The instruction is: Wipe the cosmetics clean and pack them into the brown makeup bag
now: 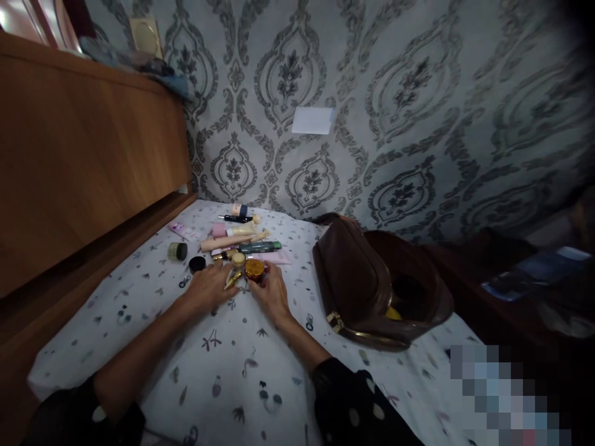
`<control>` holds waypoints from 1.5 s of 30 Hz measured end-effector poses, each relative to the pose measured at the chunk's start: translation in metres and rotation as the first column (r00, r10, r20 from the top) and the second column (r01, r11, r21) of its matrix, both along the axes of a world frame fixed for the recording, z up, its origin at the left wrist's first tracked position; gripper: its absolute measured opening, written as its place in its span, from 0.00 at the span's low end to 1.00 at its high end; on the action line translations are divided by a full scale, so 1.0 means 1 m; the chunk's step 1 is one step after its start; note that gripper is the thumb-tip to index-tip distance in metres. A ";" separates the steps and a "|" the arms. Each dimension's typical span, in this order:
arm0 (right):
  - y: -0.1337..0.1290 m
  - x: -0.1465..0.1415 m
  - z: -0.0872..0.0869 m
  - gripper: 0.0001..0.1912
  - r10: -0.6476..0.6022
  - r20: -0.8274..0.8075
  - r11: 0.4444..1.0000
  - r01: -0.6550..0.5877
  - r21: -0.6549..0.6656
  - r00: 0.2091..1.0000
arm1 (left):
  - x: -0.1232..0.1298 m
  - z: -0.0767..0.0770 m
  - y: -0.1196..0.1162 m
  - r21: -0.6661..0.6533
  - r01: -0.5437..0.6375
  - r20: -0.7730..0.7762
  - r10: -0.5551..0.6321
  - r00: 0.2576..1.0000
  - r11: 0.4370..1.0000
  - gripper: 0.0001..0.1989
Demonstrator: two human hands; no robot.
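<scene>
My right hand has its thumb and fingers around the sides of a small round amber jar on the patterned white cloth. Beside it, my left hand lies low over the cloth, its fingertips near a small gold item and a black round lid; whether it grips anything is unclear. Just behind the hands are a cream-coloured small jar, a dark green tube and a pale pink tube. A jar with a black lid lies on its side further left.
An open brown leather bag rests at the right. Behind the hands lie a beige tube, a black pen-like item and a navy-capped bottle. A wooden cabinet stands left, against the patterned wall.
</scene>
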State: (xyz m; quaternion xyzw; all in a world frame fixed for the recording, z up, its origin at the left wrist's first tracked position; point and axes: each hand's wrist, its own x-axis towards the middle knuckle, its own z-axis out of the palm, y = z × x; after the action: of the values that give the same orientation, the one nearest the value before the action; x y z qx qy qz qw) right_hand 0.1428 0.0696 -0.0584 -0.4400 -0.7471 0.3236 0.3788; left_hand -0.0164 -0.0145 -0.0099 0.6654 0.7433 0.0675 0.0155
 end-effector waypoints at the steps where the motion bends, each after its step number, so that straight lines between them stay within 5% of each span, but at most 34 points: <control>1: -0.001 0.000 -0.003 0.33 -0.004 -0.016 1.000 0.005 0.009 1.000 | 0.000 0.001 0.000 -0.016 0.010 -0.015 -0.011 1.000 1.000 0.22; 5: -0.006 0.003 -0.003 0.29 -0.007 -0.102 0.999 0.011 0.040 0.995 | 0.001 0.004 0.000 -0.055 0.026 -0.005 -0.026 1.000 0.998 0.15; 9: -0.014 0.006 0.007 0.09 0.118 -0.129 0.992 -0.111 0.065 0.985 | 0.001 0.008 0.002 -0.012 0.029 0.086 -0.028 0.996 1.000 0.08; 13: -0.031 0.005 0.017 0.11 0.264 -0.118 0.961 -0.251 0.114 0.957 | 0.003 0.009 0.000 0.166 0.084 0.316 -0.134 0.939 0.983 0.10; 17: -0.052 -0.002 0.018 0.12 0.348 -0.279 0.920 -0.383 -0.082 0.895 | 0.008 0.011 -0.003 0.309 0.045 0.492 -0.200 0.848 0.950 0.18; 20: -0.064 -0.008 0.013 0.16 0.329 -0.378 0.874 -0.431 -0.226 0.865 | 0.014 0.013 -0.004 0.343 -0.008 0.514 -0.181 0.839 0.939 0.22; 31: -0.081 0.030 0.007 0.21 0.182 -0.654 0.803 -0.495 -0.332 0.734 | 0.043 0.003 -0.012 0.322 0.017 0.522 -0.192 0.831 0.947 0.22; 35: -0.074 0.042 0.004 0.21 0.090 -0.628 0.841 -0.397 -0.368 0.773 | 0.055 0.006 -0.011 0.349 -0.008 0.604 -0.218 0.766 0.937 0.22; 39: -0.073 0.047 0.007 0.18 0.133 -0.573 0.849 -0.391 -0.354 0.808 | 0.058 0.006 -0.008 0.371 -0.102 0.681 -0.195 0.706 0.923 0.20; 45: -0.077 0.050 0.012 0.13 0.192 -0.485 0.866 -0.379 -0.325 0.853 | 0.052 -0.001 -0.009 0.415 0.120 0.528 -0.346 0.776 0.902 0.17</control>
State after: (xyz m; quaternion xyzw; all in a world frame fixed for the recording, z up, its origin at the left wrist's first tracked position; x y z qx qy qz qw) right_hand 0.1925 -0.0076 -0.0461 -0.3067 -0.6160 0.6167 0.3822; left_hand 0.0359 -0.0236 -0.0113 0.6907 0.5862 0.4022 0.1325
